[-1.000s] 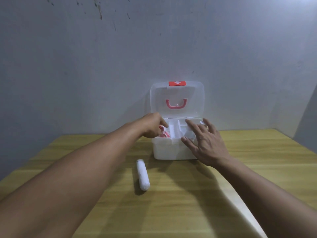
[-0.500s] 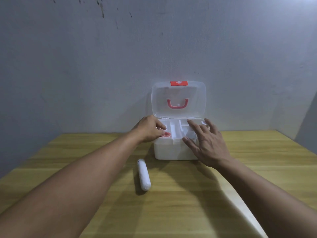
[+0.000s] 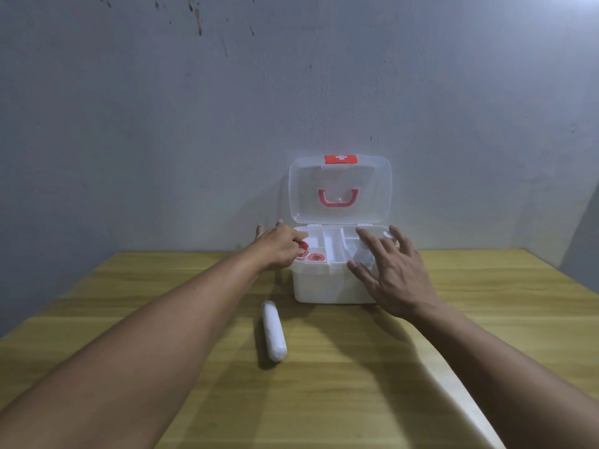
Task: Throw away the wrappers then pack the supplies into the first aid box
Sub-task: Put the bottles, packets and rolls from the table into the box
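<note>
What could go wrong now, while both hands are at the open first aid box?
The left hand, setting a red roll into the tray's left compartment, may push the first aid box backward. The upright lid could fall onto the right hand. The white bandage roll, lying loose on the table, might roll away.

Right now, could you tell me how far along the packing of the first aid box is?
Done: no wrappers show on the table, and two red rolls sit in the left compartment of the open first aid box. In hand: the left hand is at those rolls; the right hand, fingers spread, rests on the box's right side. Left: the white bandage roll lies on the table, then closing the lid.
</note>
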